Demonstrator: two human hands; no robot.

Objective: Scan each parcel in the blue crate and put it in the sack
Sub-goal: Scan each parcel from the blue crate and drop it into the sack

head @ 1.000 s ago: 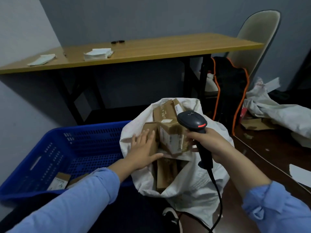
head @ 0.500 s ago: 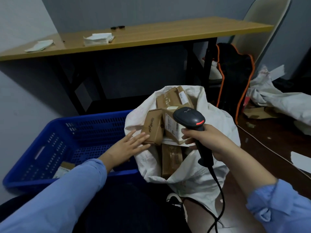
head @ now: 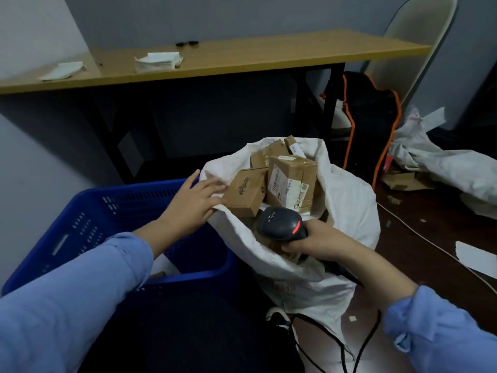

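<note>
A white sack (head: 347, 200) stands open in the middle, stuffed with brown cardboard parcels; a small printed parcel (head: 246, 195) and a larger labelled parcel (head: 291, 181) lie on top. My left hand (head: 192, 203) hovers with fingers spread at the sack's left rim, beside the small parcel. My right hand (head: 320, 242) grips a black barcode scanner (head: 281, 224) with a red light, held over the sack's mouth. The blue crate (head: 88, 219) sits to the left; my left sleeve hides most of its inside, and a bit of parcel shows at the bottom.
A wooden table (head: 242, 55) with paper stacks runs along the back wall. A black bag with orange trim (head: 372, 130) leans on a chair at right. Crumpled white sacks (head: 443, 168), cardboard scraps and a cable lie on the dark floor to the right.
My left hand has drawn back from the parcels in the sack to its left rim. My right hand has lowered the scanner toward the sack's front. The camera has moved closer.
</note>
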